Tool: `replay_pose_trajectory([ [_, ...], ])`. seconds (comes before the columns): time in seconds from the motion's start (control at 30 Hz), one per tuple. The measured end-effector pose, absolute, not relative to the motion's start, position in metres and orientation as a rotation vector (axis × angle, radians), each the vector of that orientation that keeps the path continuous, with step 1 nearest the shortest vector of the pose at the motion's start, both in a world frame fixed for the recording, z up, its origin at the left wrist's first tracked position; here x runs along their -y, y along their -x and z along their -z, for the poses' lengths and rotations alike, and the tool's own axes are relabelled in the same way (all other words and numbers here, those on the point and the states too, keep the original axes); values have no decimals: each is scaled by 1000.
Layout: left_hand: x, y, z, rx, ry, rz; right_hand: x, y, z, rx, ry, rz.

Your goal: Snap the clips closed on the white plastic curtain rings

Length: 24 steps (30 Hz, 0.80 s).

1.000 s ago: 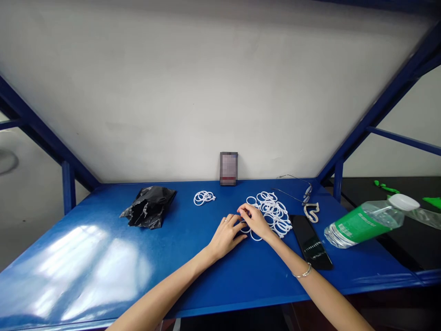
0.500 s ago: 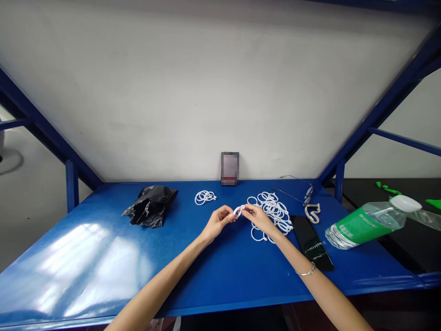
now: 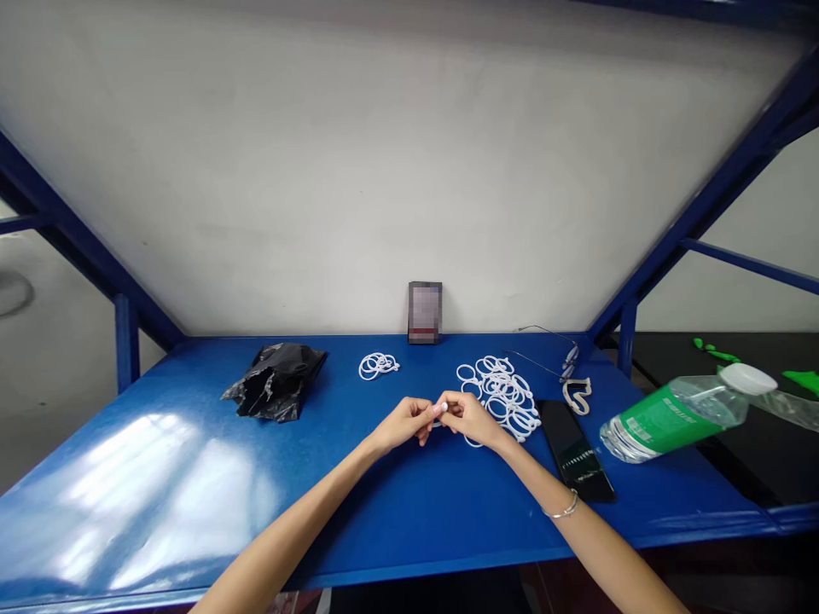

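My left hand (image 3: 407, 421) and my right hand (image 3: 469, 418) meet above the middle of the blue table, fingertips pinched together on one white plastic curtain ring (image 3: 438, 424). Fingers cover most of that ring; a small white knob shows between the thumbs. Just right of my right hand lies a loose heap of white curtain rings (image 3: 510, 391), each with a small eyelet. A smaller group of the same rings (image 3: 378, 366) lies beyond my left hand, toward the wall.
A crumpled black plastic bag (image 3: 276, 382) lies at left. At right are a black phone (image 3: 576, 452), eyeglasses (image 3: 569, 362), a white curved piece (image 3: 577, 396) and a tilted bottle with green label (image 3: 678, 419). A blurred-out upright device (image 3: 425, 313) leans on the wall.
Both hands have come slightly nearer to me and closed more tightly around the ring, which was more visible before. The ring groups on the table look unchanged.
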State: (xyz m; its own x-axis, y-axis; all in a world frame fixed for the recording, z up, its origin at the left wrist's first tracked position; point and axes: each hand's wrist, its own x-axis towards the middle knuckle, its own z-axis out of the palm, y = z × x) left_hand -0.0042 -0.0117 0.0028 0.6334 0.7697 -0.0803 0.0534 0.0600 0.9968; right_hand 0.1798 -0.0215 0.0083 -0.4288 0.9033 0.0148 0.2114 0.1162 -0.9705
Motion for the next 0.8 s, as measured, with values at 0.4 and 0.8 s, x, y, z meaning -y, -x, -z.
replay_pose_trajectory([
  [0.4,14,4,-8,-412,-1030,-609,26,-175,-19,1417,705,-1815],
  [0.8,16,1,-6,-316,-924,-639,23,-175,-4,1294,670,-1896],
])
